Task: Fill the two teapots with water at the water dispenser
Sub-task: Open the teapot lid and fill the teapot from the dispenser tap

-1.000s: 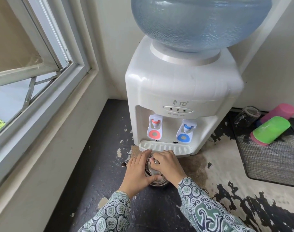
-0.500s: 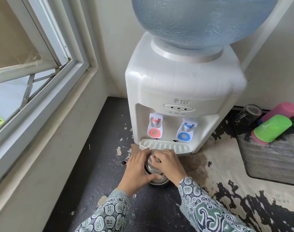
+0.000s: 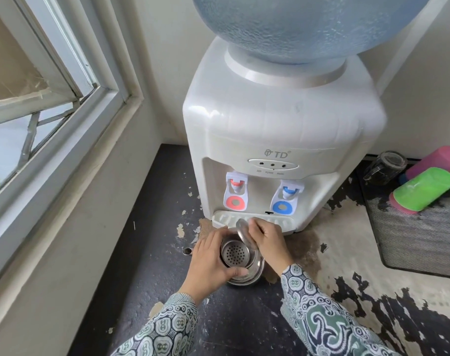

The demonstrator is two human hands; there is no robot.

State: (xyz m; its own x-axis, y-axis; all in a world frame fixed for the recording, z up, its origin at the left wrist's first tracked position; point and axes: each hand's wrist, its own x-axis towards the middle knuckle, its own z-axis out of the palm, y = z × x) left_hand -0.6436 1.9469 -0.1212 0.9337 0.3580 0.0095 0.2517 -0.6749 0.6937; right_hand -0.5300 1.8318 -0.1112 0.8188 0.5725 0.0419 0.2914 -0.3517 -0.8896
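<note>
White dispenser [image 3: 283, 119], blue bottle [image 3: 308, 24]

Taps red [image 3: 235, 192] and blue [image 3: 284, 199]; silver teapot [image 3: 244, 273] (perforated strainer [image 3: 235, 253]); green-patterned sleeves [image 3: 321, 317]; pink [image 3: 439, 159] and green cups [image 3: 424, 188].

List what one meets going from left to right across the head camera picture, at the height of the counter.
Window frame → left hand → teapot → right hand → black mesh mat with the green cup.
</note>
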